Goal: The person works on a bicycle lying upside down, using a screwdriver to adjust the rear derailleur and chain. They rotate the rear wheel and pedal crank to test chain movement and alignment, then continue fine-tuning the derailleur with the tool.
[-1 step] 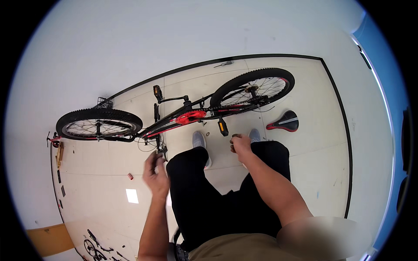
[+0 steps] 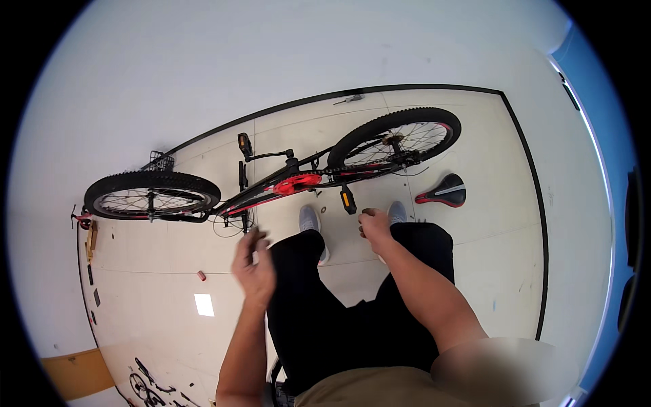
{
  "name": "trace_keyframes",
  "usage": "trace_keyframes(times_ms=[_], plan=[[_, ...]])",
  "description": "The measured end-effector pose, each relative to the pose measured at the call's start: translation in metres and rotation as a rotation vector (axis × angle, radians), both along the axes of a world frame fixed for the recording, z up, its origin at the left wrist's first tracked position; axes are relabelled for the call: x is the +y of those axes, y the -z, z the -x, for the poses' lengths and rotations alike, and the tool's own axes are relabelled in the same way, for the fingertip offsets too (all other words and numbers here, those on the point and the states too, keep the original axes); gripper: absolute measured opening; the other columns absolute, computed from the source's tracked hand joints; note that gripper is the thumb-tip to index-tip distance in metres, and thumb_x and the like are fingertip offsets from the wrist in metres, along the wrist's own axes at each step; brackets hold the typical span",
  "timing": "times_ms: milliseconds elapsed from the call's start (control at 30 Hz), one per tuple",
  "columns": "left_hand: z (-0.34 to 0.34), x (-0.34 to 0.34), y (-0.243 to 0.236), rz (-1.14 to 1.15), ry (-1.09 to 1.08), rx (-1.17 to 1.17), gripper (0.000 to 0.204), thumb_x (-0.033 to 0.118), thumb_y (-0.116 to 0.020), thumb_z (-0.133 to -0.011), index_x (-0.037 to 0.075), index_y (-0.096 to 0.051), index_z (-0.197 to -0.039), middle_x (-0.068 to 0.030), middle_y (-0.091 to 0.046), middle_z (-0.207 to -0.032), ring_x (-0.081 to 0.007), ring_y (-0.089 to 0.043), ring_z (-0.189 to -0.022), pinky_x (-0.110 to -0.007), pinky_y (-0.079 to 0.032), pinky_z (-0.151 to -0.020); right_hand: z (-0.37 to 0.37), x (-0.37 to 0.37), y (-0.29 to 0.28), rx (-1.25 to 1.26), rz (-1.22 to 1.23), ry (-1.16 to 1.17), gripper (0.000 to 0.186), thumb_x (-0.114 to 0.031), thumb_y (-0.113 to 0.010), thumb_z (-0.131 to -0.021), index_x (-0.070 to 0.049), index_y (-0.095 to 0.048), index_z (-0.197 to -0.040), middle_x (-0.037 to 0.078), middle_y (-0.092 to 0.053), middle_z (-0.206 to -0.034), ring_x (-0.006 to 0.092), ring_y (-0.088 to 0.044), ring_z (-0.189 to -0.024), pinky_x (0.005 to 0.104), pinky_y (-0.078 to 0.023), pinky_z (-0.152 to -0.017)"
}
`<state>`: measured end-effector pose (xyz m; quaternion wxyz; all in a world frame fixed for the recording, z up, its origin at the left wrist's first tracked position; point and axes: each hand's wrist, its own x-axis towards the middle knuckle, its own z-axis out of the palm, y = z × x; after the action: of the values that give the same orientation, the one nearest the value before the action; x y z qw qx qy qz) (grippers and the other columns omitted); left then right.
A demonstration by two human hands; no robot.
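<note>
A black and red bicycle (image 2: 261,193) stands upside down on the floor in front of me, its seat end to the right. My right hand (image 2: 375,229) is closed near the black pedal (image 2: 348,200) with an orange reflector; whatever its fingers hold is too small to make out. My left hand (image 2: 256,268) is raised beside my left knee, slightly blurred. Its fingers curve loosely with a gap from the thumb, and nothing shows in them. Above that hand are the handlebar (image 2: 245,220) and its cables. The red chainring (image 2: 298,183) sits mid-frame.
A black and red saddle (image 2: 444,190) lies on the floor to the right. A small red piece (image 2: 201,276) lies at left. A wire basket (image 2: 161,161) is behind the front wheel (image 2: 152,182). Loose bike parts (image 2: 141,388) lie lower left; walls close the far and right sides.
My left hand has shifted slightly right, toward my knee, with the thumb and fingers turned a little. My right hand and the bicycle stay as they were.
</note>
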<state>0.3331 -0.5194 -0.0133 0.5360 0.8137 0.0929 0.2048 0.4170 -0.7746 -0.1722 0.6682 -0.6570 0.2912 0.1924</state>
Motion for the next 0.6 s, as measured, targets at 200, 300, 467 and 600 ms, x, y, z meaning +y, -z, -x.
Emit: trace_keyframes(times_ms=[200, 300, 467, 600], plan=[[-0.105, -0.065, 0.092, -0.103, 0.475, 0.243, 0.027, 0.006, -0.067, -0.092, -0.001, -0.067, -0.118, -0.0162, -0.072, -0.103, -0.0256, -0.071, -0.09, -0.034, -0.056, -0.082, -0.031, 0.047, 0.081, -0.259, 0.543, -0.538, 0.078, -0.04, -0.069, -0.088, 0.006, -0.042, -0.145, 0.028, -0.059, -0.128, 0.0419, -0.058, -0.119, 0.0426, -0.047, -0.099], [-0.139, -0.111, 0.125, -0.061, 0.609, 0.225, 0.026, 0.004, -0.067, -0.089, -0.001, -0.068, -0.114, -0.0172, -0.071, -0.099, -0.0316, -0.07, -0.09, -0.037, -0.056, -0.08, -0.043, 0.009, 0.194, -0.237, 0.2, -0.395, 0.073, -0.04, -0.065, -0.091, 0.003, -0.041, -0.144, 0.027, -0.057, -0.131, 0.0399, -0.056, -0.122, 0.0425, -0.048, -0.097], [-0.167, -0.114, 0.125, -0.039, 0.579, 0.101, 0.026, 0.001, -0.068, -0.084, 0.0, -0.069, -0.11, -0.0169, -0.07, -0.097, -0.0354, -0.067, -0.088, -0.042, -0.055, -0.077, -0.05, 0.049, 0.208, 0.127, 0.502, -0.667, 0.057, -0.035, -0.063, -0.096, 0.002, -0.047, -0.136, 0.019, -0.06, -0.118, 0.0315, -0.059, -0.107, 0.0397, -0.051, -0.086], [-0.186, -0.113, 0.124, 0.056, 0.536, 0.079, 0.023, 0.002, -0.07, -0.081, 0.001, -0.068, -0.104, -0.0154, -0.066, -0.09, -0.0367, -0.065, -0.084, -0.045, -0.053, -0.075, -0.07, 0.083, 0.219, 0.216, 0.463, -0.696, 0.044, -0.03, -0.061, -0.099, 0.0, -0.052, -0.13, 0.014, -0.062, -0.109, 0.0248, -0.062, -0.094, 0.0375, -0.053, -0.076]])
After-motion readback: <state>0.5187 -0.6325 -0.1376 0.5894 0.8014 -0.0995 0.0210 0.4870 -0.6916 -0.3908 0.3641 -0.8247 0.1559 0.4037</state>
